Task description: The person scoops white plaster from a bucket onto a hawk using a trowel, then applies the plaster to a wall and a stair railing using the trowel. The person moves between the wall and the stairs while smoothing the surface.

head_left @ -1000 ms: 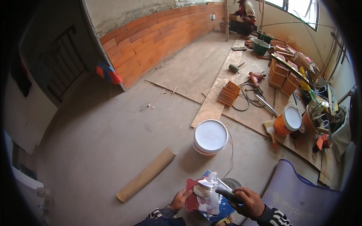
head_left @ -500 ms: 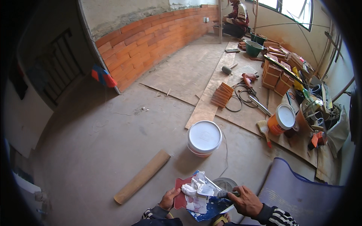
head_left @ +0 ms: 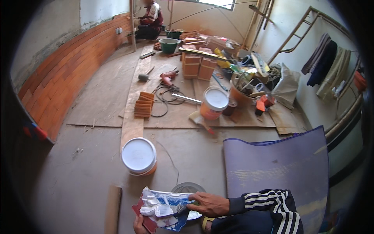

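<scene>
My left hand (head_left: 140,225) grips the edge of a red board (head_left: 149,223) at the bottom of the view. White paste (head_left: 149,206) is heaped on it. A paint-smeared blue sheet or plate (head_left: 180,222) lies against the board; how they join is hard to make out. My right hand (head_left: 210,204) is closed on the dark ribbed handle of a putty knife (head_left: 165,210), its pale blade resting in the paste. Just beyond the board, a round grey lid or basin (head_left: 189,188) sits on the floor, partly covered.
A white-lidded bucket (head_left: 138,155) stands ahead, with a cardboard tube (head_left: 113,208) at left and a purple mat (head_left: 272,167) at right. Farther off are a brush (head_left: 200,121), a second bucket (head_left: 215,100), brick tiles (head_left: 144,105), a drill (head_left: 168,76) and a crouching person (head_left: 151,19).
My view has swung to the right, so the room shifts left and more of the mat and right wall shows. Both hands keep their hold on the board and putty knife.
</scene>
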### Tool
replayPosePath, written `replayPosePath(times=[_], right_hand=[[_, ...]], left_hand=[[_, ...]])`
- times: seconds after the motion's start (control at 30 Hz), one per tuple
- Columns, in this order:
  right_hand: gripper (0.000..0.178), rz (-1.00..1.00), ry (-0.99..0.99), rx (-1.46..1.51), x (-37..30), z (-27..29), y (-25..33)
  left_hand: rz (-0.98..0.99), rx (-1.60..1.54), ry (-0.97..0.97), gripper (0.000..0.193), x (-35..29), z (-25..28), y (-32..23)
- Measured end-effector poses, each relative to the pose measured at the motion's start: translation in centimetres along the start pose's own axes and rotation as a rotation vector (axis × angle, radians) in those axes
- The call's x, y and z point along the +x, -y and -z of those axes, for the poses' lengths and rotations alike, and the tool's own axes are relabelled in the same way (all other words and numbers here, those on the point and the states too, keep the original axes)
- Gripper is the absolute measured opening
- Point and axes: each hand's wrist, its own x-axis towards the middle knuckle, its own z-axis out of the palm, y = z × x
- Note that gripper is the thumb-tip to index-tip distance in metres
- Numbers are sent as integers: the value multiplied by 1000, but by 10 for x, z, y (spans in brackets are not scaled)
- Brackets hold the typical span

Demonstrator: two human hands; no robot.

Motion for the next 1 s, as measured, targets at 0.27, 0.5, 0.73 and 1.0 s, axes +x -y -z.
replayPosePath(times=[0.27, 0.5, 0.73, 1.0], right_hand=[[29, -19, -99, 70, -14, 2, 6], [35, 47, -24, 92, -9, 3, 2], [41, -4, -174, 214, -12, 21, -3], [42, -511, -366, 1039, -40, 23, -31]], left_hand=[[100, -113, 160, 43, 1, 17, 10], [124, -87, 26, 47, -2, -4, -4], [110, -9, -104, 46, -6, -10, -10], [59, 77, -130, 32, -13, -12, -1]])
